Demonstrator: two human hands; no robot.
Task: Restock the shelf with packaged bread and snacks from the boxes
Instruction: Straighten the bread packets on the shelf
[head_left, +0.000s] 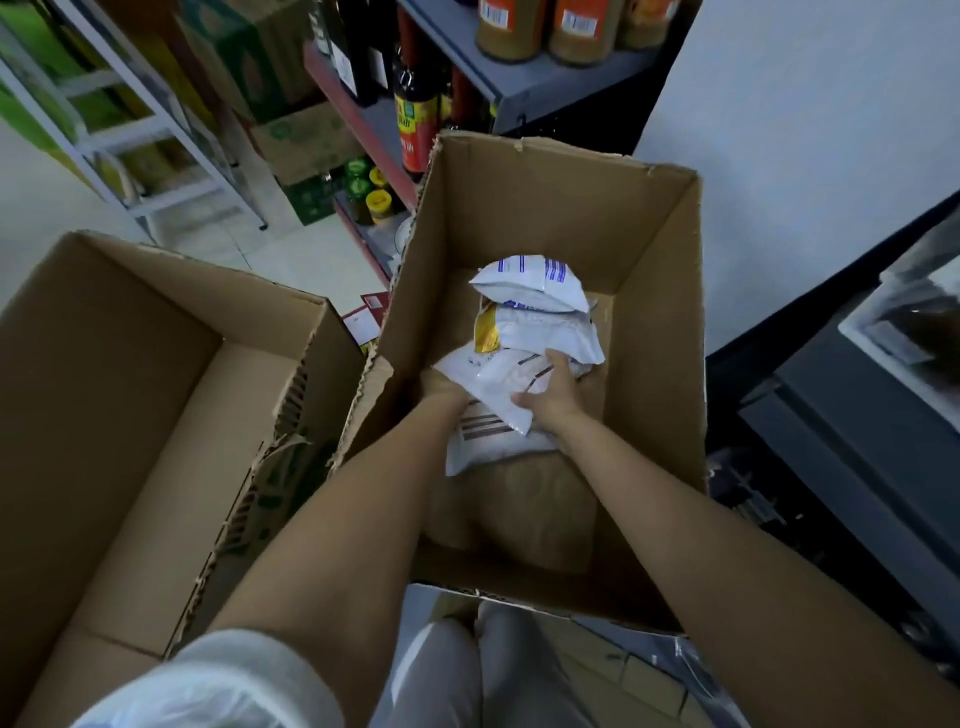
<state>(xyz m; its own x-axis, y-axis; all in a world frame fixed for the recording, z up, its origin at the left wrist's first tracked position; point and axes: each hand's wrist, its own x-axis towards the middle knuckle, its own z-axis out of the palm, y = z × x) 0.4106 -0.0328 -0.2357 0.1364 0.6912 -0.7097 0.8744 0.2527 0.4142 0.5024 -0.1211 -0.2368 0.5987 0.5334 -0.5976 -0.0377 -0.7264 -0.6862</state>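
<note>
- We see two plain brown cardboard boxes, the right box (660, 322) and the left box (130, 364).
- We find white packets (524, 283) in the right one; the top packet carries blue stripes.
- We note a yellow-gold patch (487, 332) between the packets.
- We see brown bars printed on the nearest white packet (493, 436).
- We see a white sleeve (234, 680) and pale grey trousers (498, 675).
- We spot bottles with orange labels (545, 21) on the grey shelf (540, 88).
- We see green and yellow lids (366, 187) lower down.
- We note a green carton (311, 200).
</note>
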